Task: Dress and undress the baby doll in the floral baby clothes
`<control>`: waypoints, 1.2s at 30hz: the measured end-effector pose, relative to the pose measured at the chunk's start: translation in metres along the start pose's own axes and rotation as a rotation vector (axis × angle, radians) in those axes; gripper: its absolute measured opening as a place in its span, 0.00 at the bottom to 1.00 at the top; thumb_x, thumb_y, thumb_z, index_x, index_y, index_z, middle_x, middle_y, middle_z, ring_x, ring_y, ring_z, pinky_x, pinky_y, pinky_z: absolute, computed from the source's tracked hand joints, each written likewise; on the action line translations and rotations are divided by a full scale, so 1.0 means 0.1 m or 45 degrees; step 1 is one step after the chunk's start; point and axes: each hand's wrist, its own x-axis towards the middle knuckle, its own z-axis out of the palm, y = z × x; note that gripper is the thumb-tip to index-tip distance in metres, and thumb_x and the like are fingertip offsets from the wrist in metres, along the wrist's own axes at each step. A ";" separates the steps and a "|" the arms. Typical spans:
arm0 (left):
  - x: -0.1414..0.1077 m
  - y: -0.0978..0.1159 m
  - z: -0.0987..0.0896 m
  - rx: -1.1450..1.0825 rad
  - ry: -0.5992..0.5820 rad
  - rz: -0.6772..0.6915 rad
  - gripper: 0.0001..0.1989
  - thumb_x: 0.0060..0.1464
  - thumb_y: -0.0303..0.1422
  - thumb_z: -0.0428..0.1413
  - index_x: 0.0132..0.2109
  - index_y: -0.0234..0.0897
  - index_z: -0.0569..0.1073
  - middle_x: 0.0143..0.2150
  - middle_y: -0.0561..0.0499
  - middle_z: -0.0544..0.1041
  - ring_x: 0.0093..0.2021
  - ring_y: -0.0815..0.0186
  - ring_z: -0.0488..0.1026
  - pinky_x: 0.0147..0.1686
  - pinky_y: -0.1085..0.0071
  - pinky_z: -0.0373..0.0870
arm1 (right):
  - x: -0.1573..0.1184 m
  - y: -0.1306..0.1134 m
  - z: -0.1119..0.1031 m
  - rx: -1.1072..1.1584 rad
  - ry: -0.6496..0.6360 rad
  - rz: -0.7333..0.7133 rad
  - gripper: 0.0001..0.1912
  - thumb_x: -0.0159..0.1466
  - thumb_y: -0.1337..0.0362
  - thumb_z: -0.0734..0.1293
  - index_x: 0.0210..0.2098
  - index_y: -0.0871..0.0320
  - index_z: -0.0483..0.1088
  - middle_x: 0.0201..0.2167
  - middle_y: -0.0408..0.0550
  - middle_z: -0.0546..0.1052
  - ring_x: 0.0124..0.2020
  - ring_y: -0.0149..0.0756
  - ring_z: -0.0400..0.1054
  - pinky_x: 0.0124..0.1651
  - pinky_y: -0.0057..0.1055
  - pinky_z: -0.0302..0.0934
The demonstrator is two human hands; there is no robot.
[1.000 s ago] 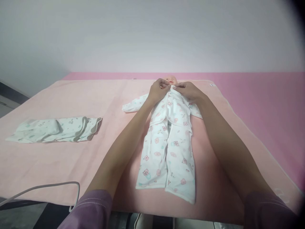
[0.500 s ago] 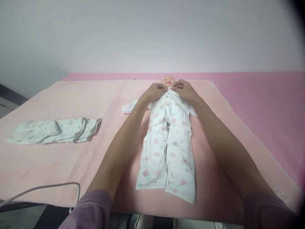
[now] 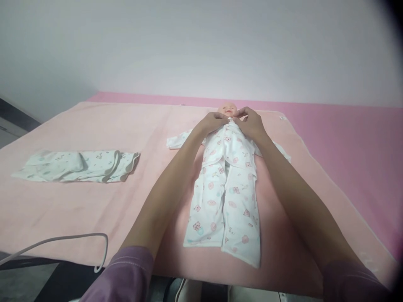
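A baby doll lies on its back at the far side of the table, its head away from me. It wears a white printed baby top with small pink animal figures. Matching white trousers stretch down from under the top toward me. At the doll's neck, my left hand pinches the collar from the left side. My right hand pinches the same collar from the right, fingers bent close to the doll's chin. The fingertips nearly meet, and the fastening between them is too small to make out.
A folded white cloth with a brown-green trim lies on the left. A pink blanket covers the table, over a darker pink surface. A white cable curves over the near left edge. A pale wall rises behind.
The whole view has shifted slightly, so things appear a little further right. Both hands stay at the doll's collar with only small finger movement.
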 end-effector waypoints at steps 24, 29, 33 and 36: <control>-0.15 0.11 -0.30 0.253 -0.187 0.076 0.15 0.55 0.34 0.70 0.50 0.38 0.84 0.46 0.46 0.80 0.35 0.66 0.72 0.34 0.69 0.65 | -0.10 -0.09 -0.06 0.185 -0.246 0.299 0.15 0.68 0.52 0.76 0.45 0.58 0.83 0.33 0.46 0.75 0.33 0.36 0.65 0.40 0.33 0.64; -0.03 0.02 -0.12 0.209 -0.100 0.084 0.08 0.58 0.30 0.67 0.45 0.38 0.79 0.40 0.49 0.76 0.32 0.69 0.69 0.35 0.69 0.65 | -0.07 -0.05 -0.08 0.157 -0.127 0.215 0.11 0.69 0.55 0.75 0.44 0.56 0.79 0.42 0.50 0.80 0.40 0.40 0.71 0.45 0.35 0.67; -0.02 -0.02 -0.05 0.170 -0.058 0.084 0.05 0.61 0.28 0.64 0.43 0.38 0.76 0.38 0.51 0.73 0.29 0.70 0.66 0.34 0.68 0.65 | -0.01 -0.04 -0.11 0.134 -0.054 0.096 0.09 0.71 0.56 0.72 0.43 0.55 0.77 0.45 0.50 0.81 0.45 0.41 0.72 0.50 0.39 0.68; -0.03 -0.06 0.03 0.159 0.038 0.119 0.04 0.62 0.27 0.62 0.42 0.38 0.75 0.37 0.51 0.73 0.30 0.69 0.66 0.36 0.68 0.66 | -0.02 -0.19 -0.13 0.108 0.010 -0.038 0.09 0.73 0.56 0.71 0.44 0.54 0.75 0.46 0.49 0.80 0.42 0.40 0.71 0.48 0.38 0.68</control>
